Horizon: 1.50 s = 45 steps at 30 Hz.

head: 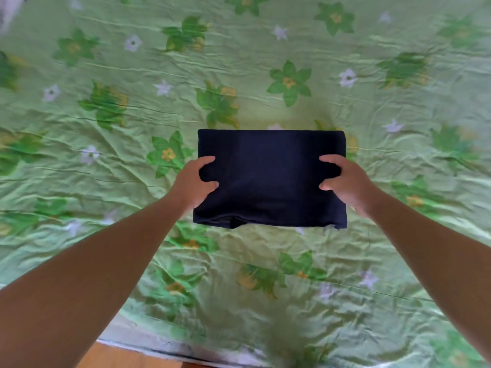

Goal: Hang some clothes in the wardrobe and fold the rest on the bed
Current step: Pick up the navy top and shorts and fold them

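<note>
A dark navy garment (269,179), folded into a neat rectangle, is in the middle of the view just above the bed (106,62) with its green flowered sheet. My left hand (195,183) grips its left edge, thumb on top. My right hand (345,183) grips its right edge the same way. Both forearms reach in from the bottom corners. The near edge of the garment shows several stacked layers. Whether it rests on the sheet or is lifted slightly I cannot tell.
The wrinkled sheet covers nearly the whole view. The near edge of the bed (148,346) runs along the bottom, with a strip of wooden floor (111,358) below it at the bottom left. No wardrobe or other clothes are in view.
</note>
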Tool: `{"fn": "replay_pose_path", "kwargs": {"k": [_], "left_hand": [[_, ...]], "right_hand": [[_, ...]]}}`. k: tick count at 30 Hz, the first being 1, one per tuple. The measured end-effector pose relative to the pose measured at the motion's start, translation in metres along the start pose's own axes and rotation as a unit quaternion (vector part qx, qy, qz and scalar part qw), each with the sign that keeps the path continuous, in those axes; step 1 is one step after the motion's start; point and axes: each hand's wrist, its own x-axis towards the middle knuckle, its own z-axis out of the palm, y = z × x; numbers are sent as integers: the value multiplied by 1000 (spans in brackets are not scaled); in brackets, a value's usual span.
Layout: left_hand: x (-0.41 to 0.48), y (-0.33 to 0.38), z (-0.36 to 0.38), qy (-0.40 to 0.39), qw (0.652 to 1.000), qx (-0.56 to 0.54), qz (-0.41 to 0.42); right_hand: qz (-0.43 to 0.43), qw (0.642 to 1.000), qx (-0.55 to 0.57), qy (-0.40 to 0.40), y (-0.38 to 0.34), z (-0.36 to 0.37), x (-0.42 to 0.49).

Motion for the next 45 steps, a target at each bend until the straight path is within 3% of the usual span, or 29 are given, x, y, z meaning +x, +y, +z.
{"fn": "replay_pose_path", "kwargs": {"k": [7,16,22,31,45], "left_hand": [[-62,108,-46,-19,981,181,61],[-200,299,-157,-5,951,270,153],[-296,378,-200,-18,921,293,255],[-399,444,-180,-61,854,307,415],[-546,563,17,-174,749,332,547]], "right_hand": [[-108,975,-190,31,-81,-46,-80],[-142,975,-165,37,-206,-174,-254],[-125,972,-172,101,-231,-227,-396],[-88,961,-149,214,-195,-267,-563],[37,942,-64,328,-19,-371,-731]]}}
